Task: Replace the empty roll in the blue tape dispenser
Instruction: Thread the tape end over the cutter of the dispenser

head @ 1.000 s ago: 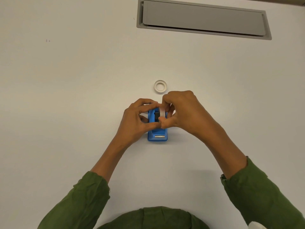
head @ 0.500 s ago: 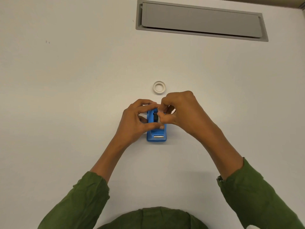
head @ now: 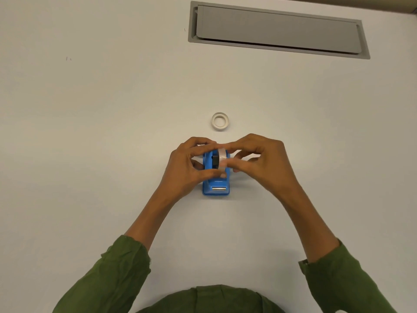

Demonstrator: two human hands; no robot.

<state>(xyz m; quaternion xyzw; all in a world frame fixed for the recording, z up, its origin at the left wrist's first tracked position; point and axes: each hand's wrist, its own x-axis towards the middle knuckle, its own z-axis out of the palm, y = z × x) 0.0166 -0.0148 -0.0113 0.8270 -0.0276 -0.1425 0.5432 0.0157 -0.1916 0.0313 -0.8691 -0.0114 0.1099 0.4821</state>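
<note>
We see a plain white table (head: 90, 132), bare on the left apart from a tiny dark speck (head: 67, 58); a grey recessed hatch (head: 277, 29) sits in the far right part of the top. Green sleeves (head: 108, 272) enter from the bottom corners. Left hand (head: 187, 168) is clamped on the blue tape dispenser (head: 216, 184), index finger across its far end, thumb (head: 212, 175) pressed across the body, holding it on the table. The dispenser sits centre frame, metal cutter blade (head: 219, 188) at the near end facing us. In its cradle we see a black hub (head: 215, 159) and, just right of it, a clear tape roll (head: 222, 160) standing on edge. Right hand (head: 261, 163) pinches that roll, index finger on its far top, thumb on the near side, other fingers curled loosely apart. Whether the roll is fully seated on the hub, we cannot tell. Beyond the hands, apart from them, a white empty core (head: 220, 121) lies flat on the table.
</note>
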